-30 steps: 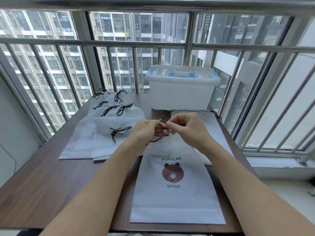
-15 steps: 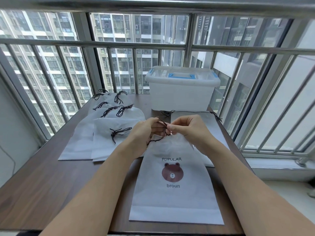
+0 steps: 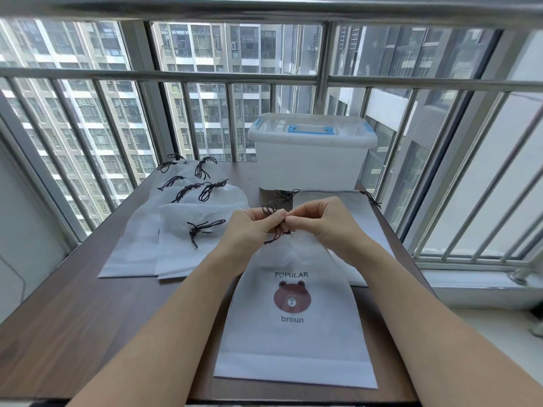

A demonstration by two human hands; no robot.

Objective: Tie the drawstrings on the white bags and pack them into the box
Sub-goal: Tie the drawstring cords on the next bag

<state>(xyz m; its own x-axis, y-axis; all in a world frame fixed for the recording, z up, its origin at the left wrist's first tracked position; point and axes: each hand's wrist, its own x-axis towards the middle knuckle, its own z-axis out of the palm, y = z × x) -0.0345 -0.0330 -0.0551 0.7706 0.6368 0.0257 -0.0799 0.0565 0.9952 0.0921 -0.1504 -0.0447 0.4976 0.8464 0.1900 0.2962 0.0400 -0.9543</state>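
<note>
A white bag with a brown bear print (image 3: 293, 333) lies flat on the table in front of me, its neck gathered. My left hand (image 3: 252, 227) and my right hand (image 3: 320, 223) meet above that neck, and both pinch the bag's black drawstring (image 3: 271, 211). A loop of the string stands up over my left fingers. Several white bags with knotted black strings (image 3: 176, 230) lie overlapped to the left. Another white bag (image 3: 338, 201) lies flat behind my right hand. The white plastic box (image 3: 311, 160) with blue latches stands at the table's far edge, lid on.
The dark wooden table (image 3: 73, 318) stands against a metal window railing (image 3: 205, 76) on the far and right sides. A white windowsill (image 3: 476, 286) runs along the right.
The string loop now stands up above my left fingers. Both hands have drawn the string tighter at the bag's neck and stayed in the same place.
</note>
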